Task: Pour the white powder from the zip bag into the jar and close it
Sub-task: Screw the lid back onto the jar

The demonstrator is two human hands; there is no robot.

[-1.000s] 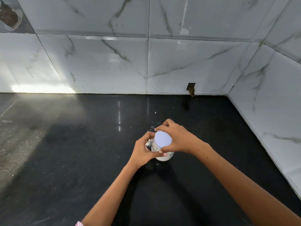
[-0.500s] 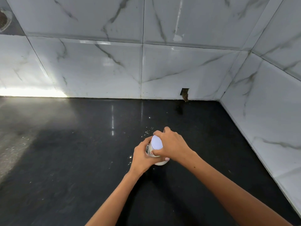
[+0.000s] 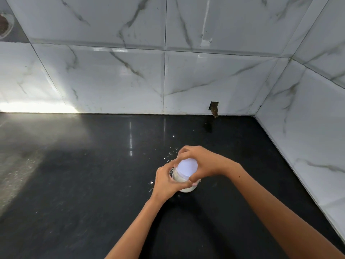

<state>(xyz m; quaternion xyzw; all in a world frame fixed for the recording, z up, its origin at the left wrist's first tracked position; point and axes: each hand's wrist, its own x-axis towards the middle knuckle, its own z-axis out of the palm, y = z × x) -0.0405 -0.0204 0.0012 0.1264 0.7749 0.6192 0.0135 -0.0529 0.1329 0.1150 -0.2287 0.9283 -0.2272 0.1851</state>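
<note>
— Left hand (image 3: 165, 184) first: where does it sit?

— Low and left of the jar (image 3: 183, 181), forearm rising from the bottom edge and slanting up to the right. Its fingers are curled round the jar's side, thumb toward the camera, gripping the clear body. Something small and shiny shows just behind the fingers, too hidden to name.

— And the jar itself?

— It stands upright on the black surface (image 3: 74, 184), right of centre and toward the near side. White powder (image 3: 186, 189) fills its lower part, seen through the wall below the left hand's fingers.

— What is on top?

— The white lid (image 3: 187, 166), round and flat, sits over the jar's mouth. Whether it is fully screwed down I cannot tell.

— The right hand (image 3: 203, 162)?

— It arches over the lid from the right, forearm coming in from the lower right corner, wrist bent. Fingers wrap the far rim, thumb pinches the near rim, so the lid is clasped from above.

— Anything else around?

— White specks (image 3: 170, 153) lie scattered on the surface just behind and left of the jar. Marble tiles (image 3: 224, 77) form the wall behind and at right.
</note>
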